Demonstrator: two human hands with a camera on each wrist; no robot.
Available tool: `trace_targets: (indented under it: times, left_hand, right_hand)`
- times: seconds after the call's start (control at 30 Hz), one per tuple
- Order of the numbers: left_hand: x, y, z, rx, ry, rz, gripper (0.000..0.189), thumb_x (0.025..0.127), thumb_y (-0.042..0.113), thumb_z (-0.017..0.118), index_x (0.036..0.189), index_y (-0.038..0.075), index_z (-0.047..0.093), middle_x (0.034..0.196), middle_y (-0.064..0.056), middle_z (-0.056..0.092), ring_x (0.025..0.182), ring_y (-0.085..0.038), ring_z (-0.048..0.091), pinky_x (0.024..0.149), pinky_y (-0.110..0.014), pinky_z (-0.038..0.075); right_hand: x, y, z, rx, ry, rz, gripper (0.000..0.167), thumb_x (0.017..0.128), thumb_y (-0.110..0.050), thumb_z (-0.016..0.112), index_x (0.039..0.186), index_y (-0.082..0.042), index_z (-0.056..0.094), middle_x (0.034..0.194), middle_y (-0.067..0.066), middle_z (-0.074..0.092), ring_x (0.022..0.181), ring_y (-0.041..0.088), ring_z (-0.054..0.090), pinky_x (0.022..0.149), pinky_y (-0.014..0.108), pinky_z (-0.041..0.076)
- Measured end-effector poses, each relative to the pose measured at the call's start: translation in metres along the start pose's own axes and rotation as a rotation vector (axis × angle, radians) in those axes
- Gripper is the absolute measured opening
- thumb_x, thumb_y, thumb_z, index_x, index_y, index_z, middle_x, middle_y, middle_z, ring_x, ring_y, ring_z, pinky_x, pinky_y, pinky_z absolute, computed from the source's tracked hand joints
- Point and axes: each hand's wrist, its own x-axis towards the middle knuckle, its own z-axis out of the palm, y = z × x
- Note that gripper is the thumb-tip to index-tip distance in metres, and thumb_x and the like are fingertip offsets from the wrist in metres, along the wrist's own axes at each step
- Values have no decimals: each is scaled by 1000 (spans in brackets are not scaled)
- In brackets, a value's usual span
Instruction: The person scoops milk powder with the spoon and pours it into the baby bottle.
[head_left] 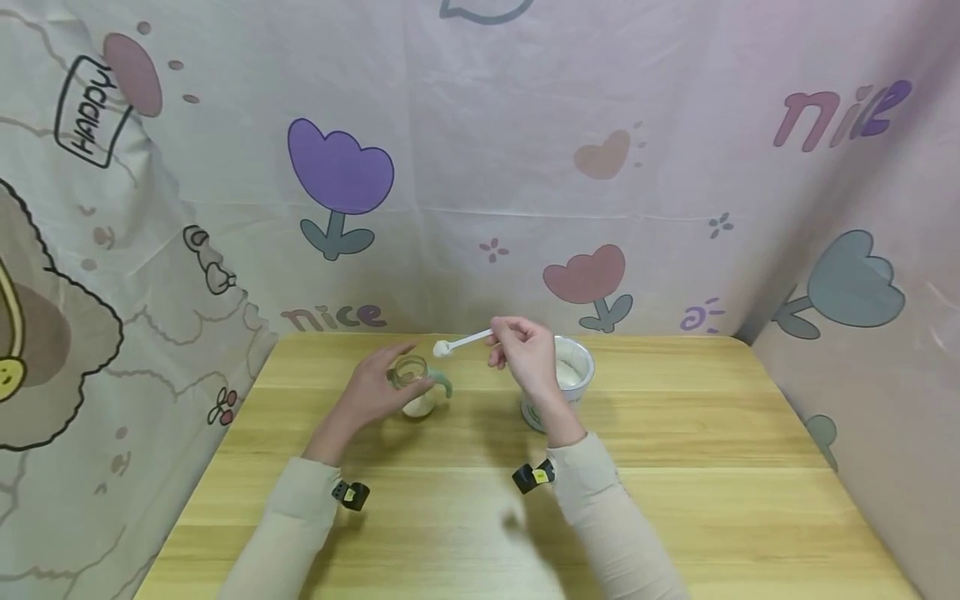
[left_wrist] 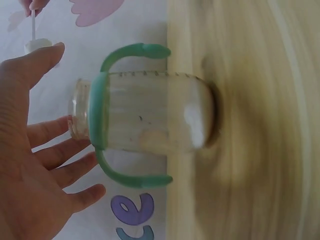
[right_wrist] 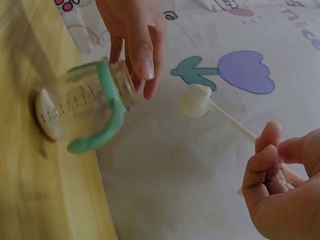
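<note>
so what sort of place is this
Probably a makeshift tabletop filming corner, though any room beyond is out of view. Printed cloth with flowers and words hangs behind and on both sides of a wood-grain table, and small black wrist devices hint at recording.

From my end the head view is bright, with pale glare on the near table [head_left: 465,542] and soft shadows beside the sleeves [head_left: 615,525]. The backdrop [head_left: 465,125] darkens toward its right corner. I get dimmer wrist pictures, the right dullest; in the left, bottle [left_wrist: 150,112] and wood grain look soft.
</note>
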Motion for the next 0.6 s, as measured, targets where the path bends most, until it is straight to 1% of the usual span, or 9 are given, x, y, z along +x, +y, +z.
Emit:
trace_targets:
  times: [0.13,0.2,0.3,0.37,0.5,0.6]
  left_hand:
    - [-4,-6,0,5,3,-1,81,93,50,78,154,5,51,156,-20,54,146,-46,47,119,-66,39]
    - [-6,-9,1,5,3,-7,81,93,50,78,154,5,50,156,-21,54,145,-47,48,118,-67,40]
    - [-8,-13,1,-2,2,-27,82,92,52,79,154,5,50,155,-22,55,144,-47,50,117,-67,42]
    - [-9,-16,2,-4,1,-44,83,91,53,79,154,6,50,154,-22,55,142,-47,51,116,-68,43]
    - [-12,-20,4,-21,-5,-79,86,89,55,81,154,7,50,153,-22,56,141,-46,53,116,-67,43]
    - [-12,-23,6,-35,1,-83,86,89,54,82,153,7,51,151,-20,59,138,-44,56,115,-66,44]
  right_hand:
    - [0,6,9,-11,-23,4,19,102,-11,68,108,6,74,86,26,76,49,7,63,50,19,53]
    - [1,9,14,-8,-30,19,19,102,-11,68,108,6,75,85,26,76,48,7,63,50,19,53]
    - [1,11,19,-1,-37,40,19,101,-10,69,109,7,74,78,15,76,48,8,63,49,20,53]
    - [2,11,22,3,-40,53,19,101,-9,69,109,7,74,76,7,75,48,8,63,49,20,53]
    - [1,14,26,-11,-58,52,21,102,-11,68,111,7,74,82,16,77,49,8,63,50,20,53]
    - [0,17,30,-41,-71,57,22,102,-14,68,112,5,74,87,20,77,51,8,64,52,20,54]
